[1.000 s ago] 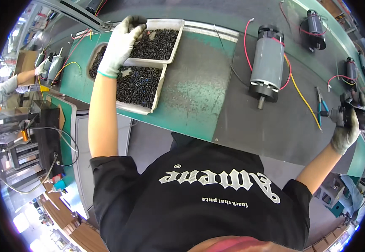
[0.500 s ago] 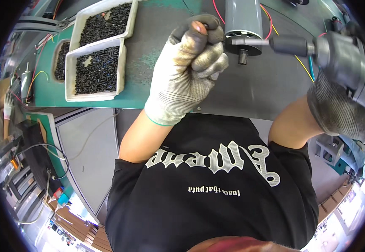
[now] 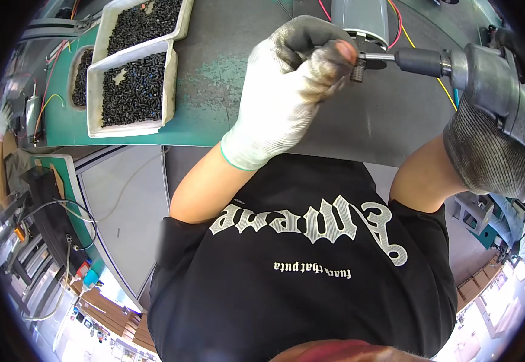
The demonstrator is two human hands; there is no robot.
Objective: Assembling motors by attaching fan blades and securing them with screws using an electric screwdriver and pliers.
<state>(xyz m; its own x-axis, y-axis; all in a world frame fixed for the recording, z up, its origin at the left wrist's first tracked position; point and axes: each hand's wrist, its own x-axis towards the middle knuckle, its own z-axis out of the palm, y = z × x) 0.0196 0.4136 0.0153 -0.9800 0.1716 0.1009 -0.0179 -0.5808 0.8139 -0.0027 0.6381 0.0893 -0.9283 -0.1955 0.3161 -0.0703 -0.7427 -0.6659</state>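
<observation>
Left hand [image 3: 292, 90], in a white knit glove w/ grimy dark fingertips, is raised over the tabletop [image 3: 226, 78] and pinched closed: thumb and forefinger grip a small dark screw [image 3: 356, 72] right at the tip of the driver bit [image 3: 376, 57]. Screw sits touching the bit end, just right of the left fingertips.

Right hand [image 3: 492, 151], in a grey knit glove, is wrapped tight around the body of a grey metal power screwdriver [image 3: 486, 66]; tool lies roughly horizontal, nose pointing left toward the left hand. Fingers themselves mostly hidden behind the tool.

Just beyond both hands, between them, stands a grey cylindrical motor [image 3: 359, 18] on the tabletop, w/ red and yellow wires [image 3: 402, 27] running off to its right side.

Well left of the left hand: two white trays [image 3: 172, 90] set end to end, both full of small black screws [image 3: 132, 84]; further left of them a darker container w/ more of the same, partly cut off.

Below the hands, the person's black T-shirt [image 3: 298, 271] w/ pale lettering fills the lower part of the view. Far left edge: cables and blurred equipment, too small to tell.
</observation>
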